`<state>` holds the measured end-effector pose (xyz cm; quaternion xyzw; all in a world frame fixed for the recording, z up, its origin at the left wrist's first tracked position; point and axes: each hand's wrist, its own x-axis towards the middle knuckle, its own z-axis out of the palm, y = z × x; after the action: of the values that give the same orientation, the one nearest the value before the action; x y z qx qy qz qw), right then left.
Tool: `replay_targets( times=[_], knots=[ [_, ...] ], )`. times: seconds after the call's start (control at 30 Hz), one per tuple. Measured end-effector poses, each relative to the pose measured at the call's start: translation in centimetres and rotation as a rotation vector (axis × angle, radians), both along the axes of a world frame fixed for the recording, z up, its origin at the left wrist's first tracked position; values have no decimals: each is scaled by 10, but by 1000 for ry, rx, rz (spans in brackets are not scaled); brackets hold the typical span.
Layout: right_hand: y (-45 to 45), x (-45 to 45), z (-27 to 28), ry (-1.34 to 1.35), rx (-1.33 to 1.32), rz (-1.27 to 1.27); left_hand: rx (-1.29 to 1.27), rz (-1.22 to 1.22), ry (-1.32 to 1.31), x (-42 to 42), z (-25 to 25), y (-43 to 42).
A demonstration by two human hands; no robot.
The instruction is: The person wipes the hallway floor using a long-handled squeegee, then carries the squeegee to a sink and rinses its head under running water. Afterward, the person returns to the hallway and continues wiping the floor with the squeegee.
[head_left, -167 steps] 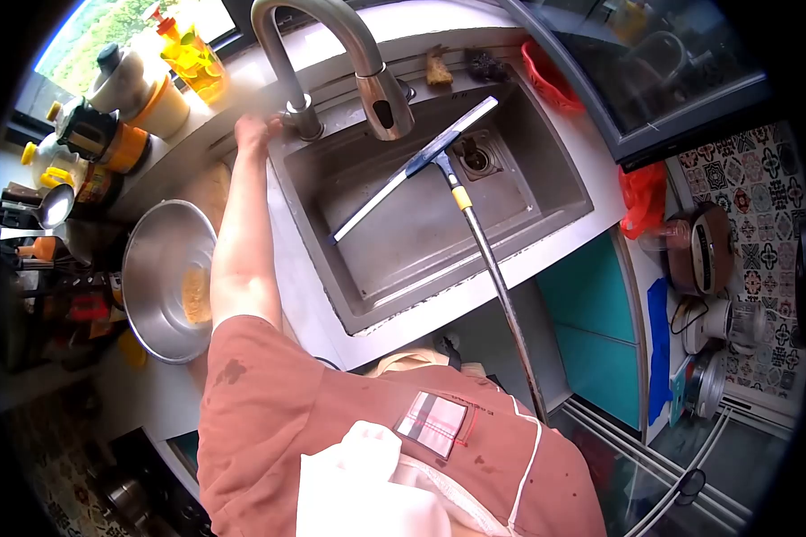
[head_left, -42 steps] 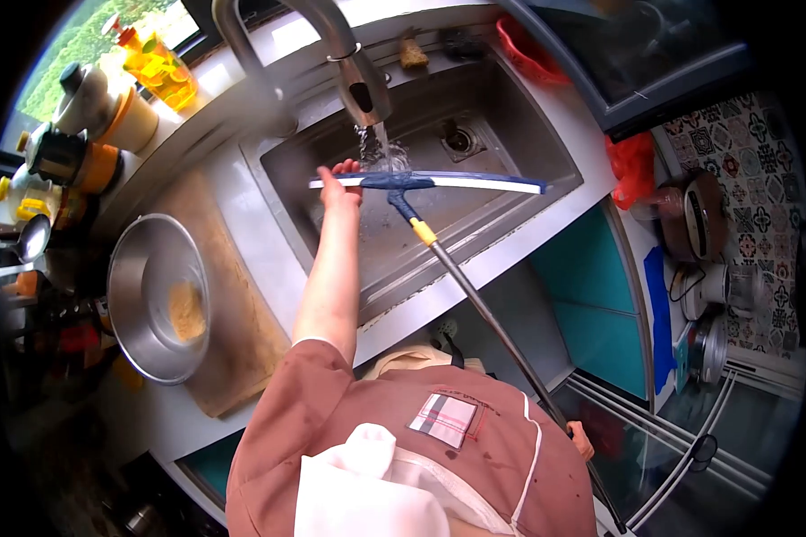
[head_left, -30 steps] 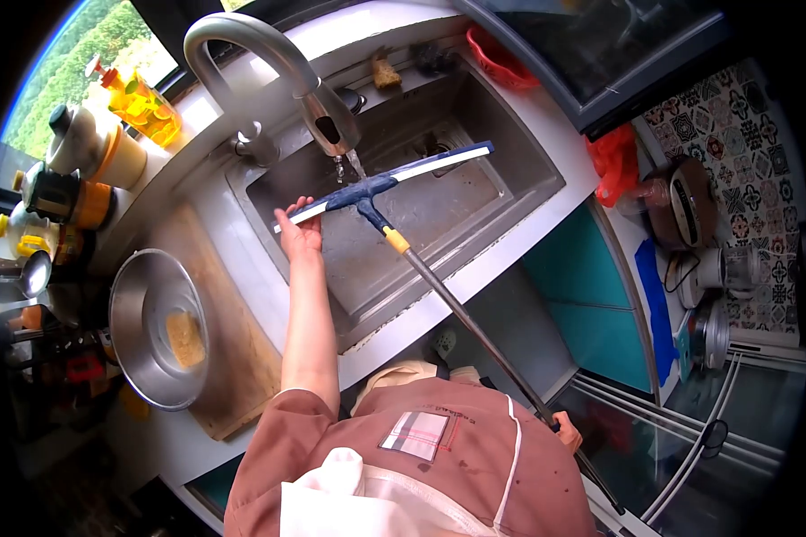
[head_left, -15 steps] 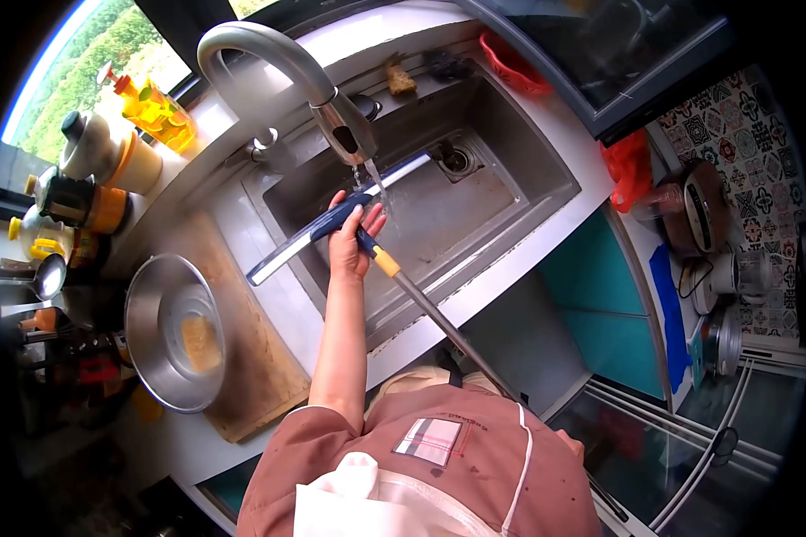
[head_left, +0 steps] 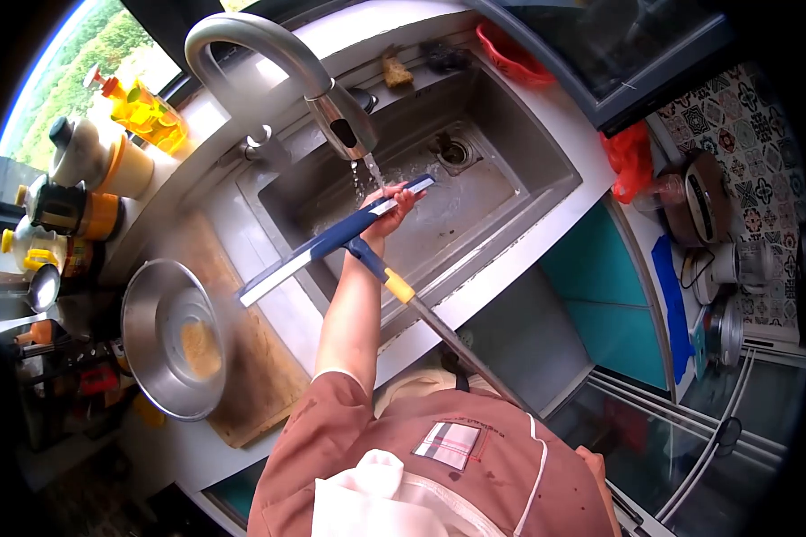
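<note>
My left hand (head_left: 389, 215) is under the running faucet (head_left: 342, 121), fingers wrapped round the far end of a squeegee head (head_left: 322, 242). Dark blue with a pale blade strip, the squeegee slants over the left part of the sink (head_left: 533, 134). Its yellow-collared metal pole (head_left: 448, 334) runs down to the right, past my body. Of my right hand (head_left: 593, 462), only a sliver shows beyond my shirt at the lower right; its fingers are hidden, and I cannot tell whether it grips the pole.
Left of the sink, a steel basin (head_left: 143, 380) with a tan sponge-like piece in it stands on a wooden board (head_left: 264, 380). Bottles and jars (head_left: 81, 206) line the windowsill. A red basket (head_left: 513, 58) sits at the sink's back right, below a dark glass-fronted panel (head_left: 618, 54).
My left hand has shifted from the middle of the squeegee head to its far end, into the water. The squeegee head has turned and moved slightly toward me.
</note>
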<state>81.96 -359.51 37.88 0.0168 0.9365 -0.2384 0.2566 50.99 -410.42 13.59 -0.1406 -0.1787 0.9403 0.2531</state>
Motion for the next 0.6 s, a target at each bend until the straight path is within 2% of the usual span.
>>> replay_targets(
  times=[0.07, 0.13, 0.17, 0.2, 0.27, 0.3, 0.37, 0.43, 0.47, 0.5, 0.53, 0.57, 0.6],
  knots=[
    [0, 2, 0, 41, 45, -17, -106, -133, 273, -7, -16, -5],
    [1, 6, -4, 52, 61, -41, -431, -217, 78, -11, -13, -10],
    [2, 10, -8, 46, 55, -60, -793, -62, -63, -9, -8, -3],
    [2, 12, -13, 44, 46, -80, -1206, -18, 347, -9, -50, -23],
    [0, 14, -25, 106, 105, -51, -1701, 236, -80, -5, -8, -35],
    [-3, 14, -30, 139, 132, -40, -1317, 599, -121, 5, 12, -45],
    [-13, 11, -38, 179, 146, -70, -1993, 854, -418, 16, 29, -91],
    [-32, 3, -36, 227, 216, -71, -2395, 1253, -665, 22, 49, -140],
    [-37, -1, -32, 219, 209, -85, -2518, 1259, -816, 30, 91, -141],
    [-40, -3, -28, 211, 202, -99, -2719, 1256, -906, 30, 86, -171],
    [-40, -2, -28, 204, 197, -113, -2821, 1208, -924, 29, 83, -196],
    [-34, 2, -35, 249, 164, -148, -2715, 1050, -906, 26, 78, -218],
    [-35, 3, -36, 280, 216, -149, -2505, 1056, -632, 24, 67, -239]
  ],
)
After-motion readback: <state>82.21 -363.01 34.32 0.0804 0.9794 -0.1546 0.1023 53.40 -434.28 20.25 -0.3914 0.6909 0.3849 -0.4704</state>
